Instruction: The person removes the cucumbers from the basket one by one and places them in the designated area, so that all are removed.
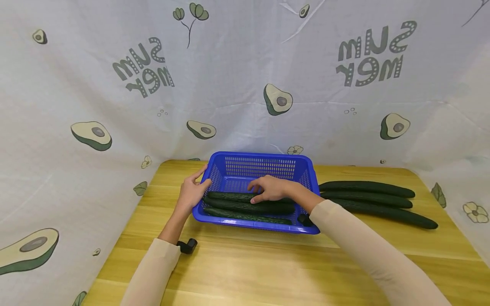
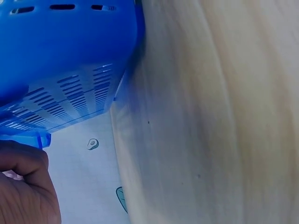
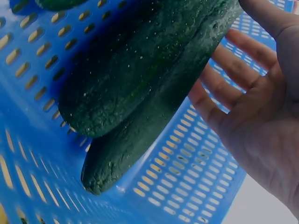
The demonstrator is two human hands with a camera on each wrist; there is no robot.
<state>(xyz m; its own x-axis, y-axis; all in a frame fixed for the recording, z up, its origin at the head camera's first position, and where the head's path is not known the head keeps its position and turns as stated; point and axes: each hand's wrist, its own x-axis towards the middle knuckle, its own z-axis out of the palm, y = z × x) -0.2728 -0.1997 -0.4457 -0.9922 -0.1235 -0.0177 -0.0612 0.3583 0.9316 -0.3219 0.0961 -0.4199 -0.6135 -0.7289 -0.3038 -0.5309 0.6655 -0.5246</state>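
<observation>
My left hand [image 1: 191, 192] grips the left rim of a blue plastic basket [image 1: 264, 155], its thumb over the edge; in the left wrist view the curled hand [image 2: 23, 179] is at the rim. Inside the basket, dark green cucumbers lie lengthwise: a front cucumber [image 1: 245, 216], a middle cucumber [image 1: 237, 205] and a back cucumber [image 1: 226, 195]. My right hand [image 1: 272, 188] reaches over the back one, thumb at its top, fingers extended on its far side. In the right wrist view the loosely spread fingers [image 3: 224, 84] stand alongside a cucumber [image 3: 187, 84], fingertips partly hidden behind it.
Right of the basket, three more cucumbers [image 1: 367, 196] lie side by side on the wooden table [image 1: 245, 267], their left ends close to the basket wall. A patterned curtain [image 1: 237, 85] hangs behind the table. A black wrist device [image 1: 187, 246] sits at the left wrist.
</observation>
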